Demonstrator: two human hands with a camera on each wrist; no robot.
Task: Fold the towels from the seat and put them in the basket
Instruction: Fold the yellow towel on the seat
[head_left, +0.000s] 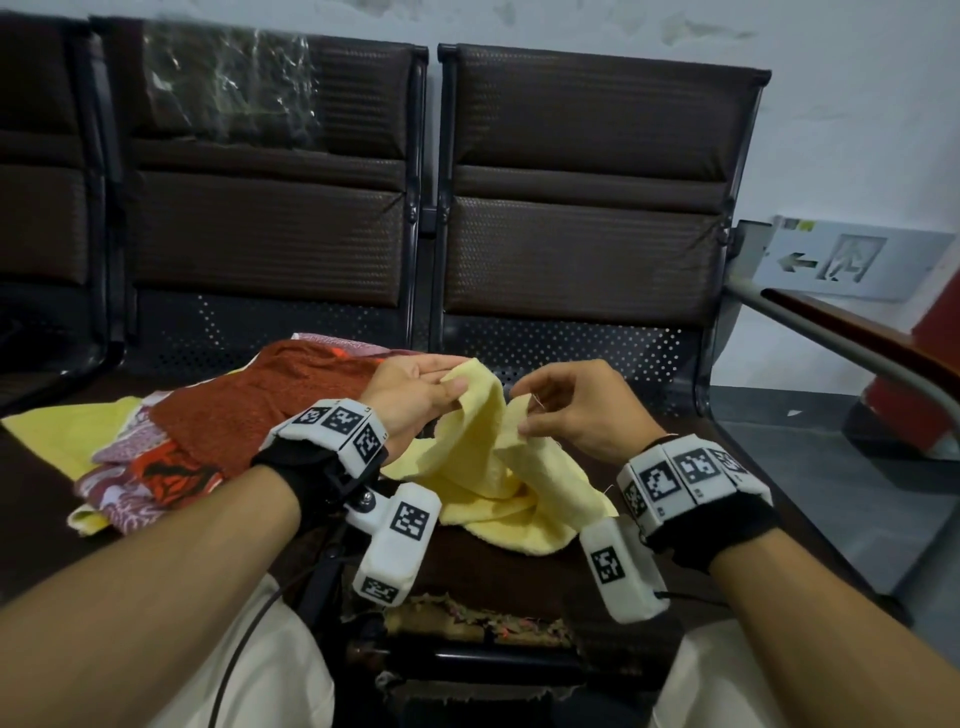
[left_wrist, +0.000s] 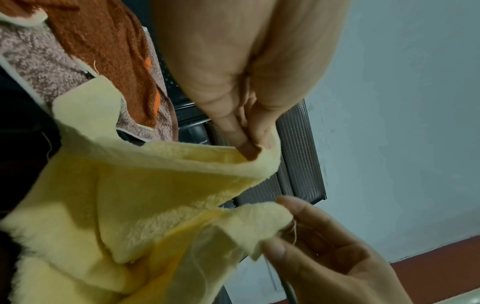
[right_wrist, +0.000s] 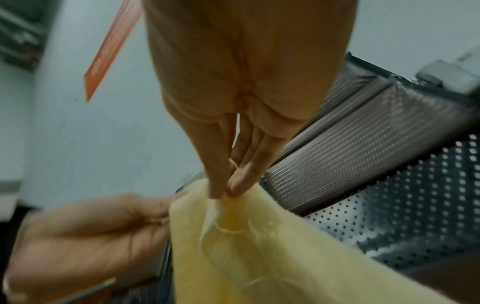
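A pale yellow towel (head_left: 485, 467) hangs crumpled between both hands above the dark seat (head_left: 519, 566). My left hand (head_left: 415, 395) pinches one upper edge of it between thumb and fingers. My right hand (head_left: 566, 410) pinches another edge close by, a loose thread showing at the fingertips. In the left wrist view the yellow towel (left_wrist: 145, 197) spreads below the left hand (left_wrist: 249, 131), with the right hand (left_wrist: 324, 253) at the lower right. The right wrist view shows the right hand (right_wrist: 228, 185) nipping the yellow towel (right_wrist: 259, 246). No basket is in view.
A pile of other towels lies on the seat to the left: a rust-red one (head_left: 270, 400), a patterned red and white one (head_left: 150, 478) and a yellow one (head_left: 67, 431). Dark padded seat backs (head_left: 582, 176) stand behind. A metal armrest (head_left: 831, 343) runs along the right.
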